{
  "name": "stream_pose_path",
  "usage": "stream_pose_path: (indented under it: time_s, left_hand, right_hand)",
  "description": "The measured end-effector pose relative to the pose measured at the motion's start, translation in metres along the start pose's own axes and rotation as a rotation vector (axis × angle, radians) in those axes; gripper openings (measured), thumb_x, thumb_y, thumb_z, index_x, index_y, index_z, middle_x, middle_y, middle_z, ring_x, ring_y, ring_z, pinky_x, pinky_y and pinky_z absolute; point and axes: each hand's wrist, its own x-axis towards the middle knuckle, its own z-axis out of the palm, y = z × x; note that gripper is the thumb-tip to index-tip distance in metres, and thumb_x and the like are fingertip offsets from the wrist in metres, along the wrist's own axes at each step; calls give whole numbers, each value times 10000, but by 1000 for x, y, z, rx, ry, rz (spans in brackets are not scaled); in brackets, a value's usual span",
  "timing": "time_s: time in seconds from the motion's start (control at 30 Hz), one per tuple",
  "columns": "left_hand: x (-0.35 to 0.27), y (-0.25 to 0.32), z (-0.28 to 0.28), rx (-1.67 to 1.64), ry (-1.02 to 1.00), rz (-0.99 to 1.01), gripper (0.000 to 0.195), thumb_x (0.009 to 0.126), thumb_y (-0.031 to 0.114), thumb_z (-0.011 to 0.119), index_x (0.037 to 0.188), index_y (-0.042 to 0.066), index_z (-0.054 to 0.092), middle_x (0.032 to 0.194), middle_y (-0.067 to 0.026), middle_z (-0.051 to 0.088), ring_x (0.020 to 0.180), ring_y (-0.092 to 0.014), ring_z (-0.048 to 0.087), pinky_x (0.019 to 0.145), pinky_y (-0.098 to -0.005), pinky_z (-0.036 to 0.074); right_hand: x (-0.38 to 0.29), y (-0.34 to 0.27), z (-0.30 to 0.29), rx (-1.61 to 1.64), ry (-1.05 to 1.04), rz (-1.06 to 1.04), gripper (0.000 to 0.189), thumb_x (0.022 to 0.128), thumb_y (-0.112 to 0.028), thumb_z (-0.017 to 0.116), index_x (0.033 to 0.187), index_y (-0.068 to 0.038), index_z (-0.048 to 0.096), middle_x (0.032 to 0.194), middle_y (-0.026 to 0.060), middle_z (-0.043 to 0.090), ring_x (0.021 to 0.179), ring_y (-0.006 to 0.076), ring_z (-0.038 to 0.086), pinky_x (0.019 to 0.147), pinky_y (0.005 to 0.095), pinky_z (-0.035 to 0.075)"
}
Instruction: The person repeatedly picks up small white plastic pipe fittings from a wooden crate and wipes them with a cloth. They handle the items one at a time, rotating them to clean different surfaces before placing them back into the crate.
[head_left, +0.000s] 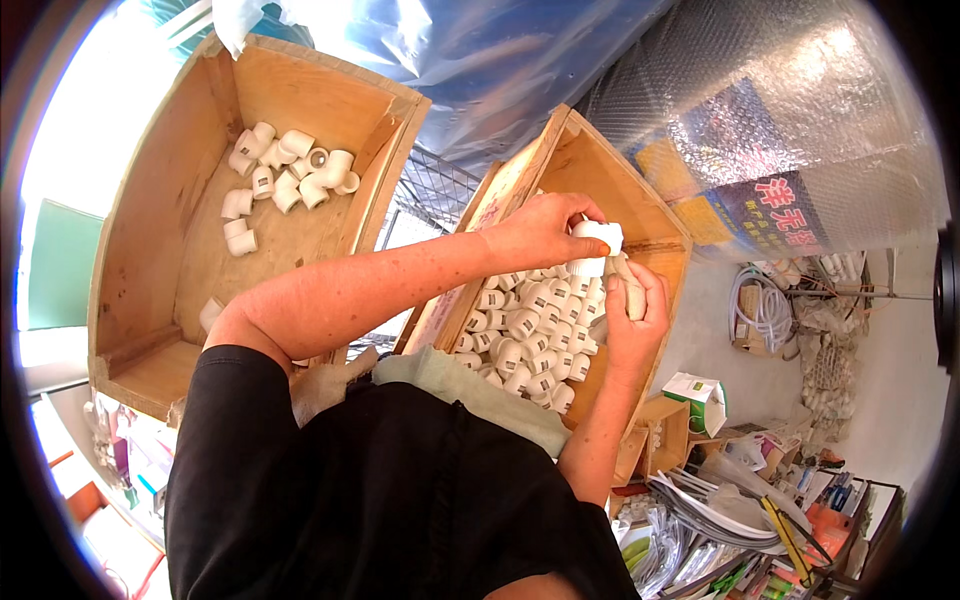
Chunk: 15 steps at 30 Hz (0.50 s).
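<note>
My left hand (538, 231) grips a white plastic elbow pipe fitting (588, 265) between thumb and fingers, above the right wooden box (645, 238). Just below it, my right hand (639, 330) holds a beige cloth (633, 294), its upper end up against the fitting. Under both hands, many similar white fittings (534, 324) are heaped in the box, most bearing a small dark label. Across to the left, a second wooden box (161, 202) contains several white elbow fittings (286, 196) lying loose on its bottom. My left forearm passes over that box's near right corner.
A green-grey cloth (465, 386) covers the right box's near edge. Bubble wrap (840, 90) and blue plastic sheeting (510, 60) hang beyond the boxes. A wire rack (435, 187) shows between them. Coiled clear hose (763, 307) hangs at right, above cluttered goods (720, 517).
</note>
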Motion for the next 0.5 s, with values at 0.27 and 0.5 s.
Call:
stream_pose_path:
  time_s: [0.27, 0.5]
  left_hand:
    - [0, -3, 1, 111, 40, 45, 410, 792, 202, 726, 1125, 7, 588, 813, -88, 628, 710, -155, 577, 663, -291, 473]
    - [-2, -1, 1, 146, -11, 88, 403, 778, 157, 698, 1132, 10, 575, 859, -107, 632, 733, -175, 591, 680, -296, 480]
  right_hand:
    - [-1, -3, 0, -38, 44, -132, 284, 720, -1, 698, 997, -19, 637, 958, 99, 582, 884, 220, 571, 793, 325, 462]
    - [-1, -7, 0, -72, 81, -192, 303, 705, 0, 702, 1000, -22, 638, 965, 112, 586, 888, 243, 576, 801, 344, 468]
